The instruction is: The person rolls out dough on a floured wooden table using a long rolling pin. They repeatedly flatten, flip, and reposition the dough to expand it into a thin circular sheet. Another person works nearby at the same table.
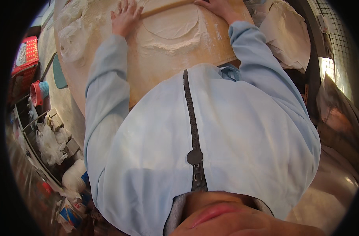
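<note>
A wooden rolling pin (167, 7) lies slantwise across a flat sheet of dough (170, 26) at the top of the view. My left hand (126, 17) rests palm down over the pin's left end, with its fingers spread. At the other end, my right hand (217, 8) is on the pin, partly cut off by the picture's edge. Loose flour (173, 47) is heaped along the dough's near edge. Both rest on a floured wooden board (156, 76).
Clear plastic bags (73, 38) lie on the board's left side. Left of it are a teal object (59, 72), a red basket (36, 93) and a red printed box (27, 51). Lower left, a rack holds more plastic bags (51, 144). A pale sack or cloth (288, 35) stands at right.
</note>
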Action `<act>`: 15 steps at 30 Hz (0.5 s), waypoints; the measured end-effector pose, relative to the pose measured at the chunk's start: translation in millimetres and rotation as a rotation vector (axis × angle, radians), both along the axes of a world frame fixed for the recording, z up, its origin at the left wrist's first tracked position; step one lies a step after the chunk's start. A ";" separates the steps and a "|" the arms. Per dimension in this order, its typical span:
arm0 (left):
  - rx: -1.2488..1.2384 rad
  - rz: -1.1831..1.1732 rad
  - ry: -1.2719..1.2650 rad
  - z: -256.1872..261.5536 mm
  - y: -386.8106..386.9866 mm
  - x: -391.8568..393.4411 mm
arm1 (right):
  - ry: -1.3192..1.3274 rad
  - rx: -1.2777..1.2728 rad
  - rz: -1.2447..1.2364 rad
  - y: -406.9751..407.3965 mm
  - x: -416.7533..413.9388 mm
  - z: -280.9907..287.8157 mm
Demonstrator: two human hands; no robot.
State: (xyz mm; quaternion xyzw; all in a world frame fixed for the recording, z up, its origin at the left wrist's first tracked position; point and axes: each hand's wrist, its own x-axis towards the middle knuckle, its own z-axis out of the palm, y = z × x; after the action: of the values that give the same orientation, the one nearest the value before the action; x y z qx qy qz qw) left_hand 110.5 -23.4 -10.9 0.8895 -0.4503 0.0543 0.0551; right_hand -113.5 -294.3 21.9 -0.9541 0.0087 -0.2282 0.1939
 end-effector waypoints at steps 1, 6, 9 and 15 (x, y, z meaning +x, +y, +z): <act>-0.024 0.081 -0.038 -12.6 5.4 23.4 | 0.044 -0.010 -0.011 8.6 -0.6 -4.5; -0.032 -0.149 0.154 -1.4 37.1 -54.9 | -0.035 0.023 -0.108 36.4 -79.3 -22.7; 0.047 -0.240 0.235 12.5 57.8 -82.5 | 0.073 0.044 -0.163 52.1 -120.2 -17.5; -0.015 -0.049 0.015 14.8 -54.1 26.0 | 0.005 -0.124 -0.290 4.4 -15.8 -16.9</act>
State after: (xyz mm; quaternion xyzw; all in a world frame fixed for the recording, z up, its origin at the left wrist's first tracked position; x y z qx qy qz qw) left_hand 136.5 -77.5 3.9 0.8781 -0.4713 0.0497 0.0665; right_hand -129.2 -289.9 5.0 -0.9535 0.1325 -0.2515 0.0995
